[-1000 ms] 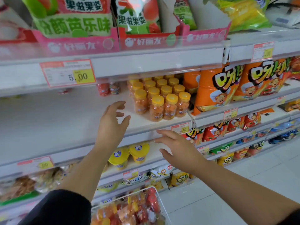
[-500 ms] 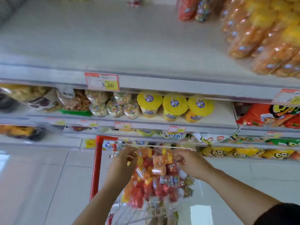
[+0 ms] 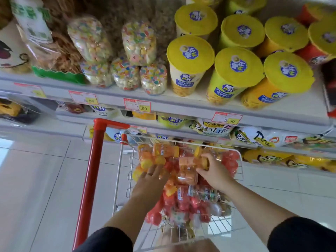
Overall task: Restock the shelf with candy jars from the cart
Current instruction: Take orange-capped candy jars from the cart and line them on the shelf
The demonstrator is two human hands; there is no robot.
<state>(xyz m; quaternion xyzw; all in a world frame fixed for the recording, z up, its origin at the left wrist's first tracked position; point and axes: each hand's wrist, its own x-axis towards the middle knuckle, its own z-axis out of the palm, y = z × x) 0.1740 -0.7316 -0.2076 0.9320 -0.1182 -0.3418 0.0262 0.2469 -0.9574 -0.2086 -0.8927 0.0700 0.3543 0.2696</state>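
Both dropped into the cart point(image 3: 91, 179): our right grip point(image 3: 212, 172) clasps a jar point(image 3: 189, 161), left grip point(image 3: 151, 180) spread on others; next load begins.

The cart basket point(image 3: 240, 161) is open on top, so a hand can enter from above and from the near side. Inside, candy jars point(image 3: 187, 199) are piled up to the wire rim, with little room between them. The left hand point(image 3: 151, 180) rests on the pile, and the right hand point(image 3: 214, 171) grips an orange jar point(image 3: 190, 160) toward the far side. A red post point(image 3: 91, 179) stands just left of the basket. The lower shelves point(image 3: 181, 131) stand close behind the far rim. The upper shelf point(image 3: 181, 104) is packed with yellow-lidded tubs point(image 3: 238, 67) right, clear jars point(image 3: 125, 75) middle and bags point(image 3: 45, 42) left. The tiled floor point(image 3: 36, 179) to the left gives open room.
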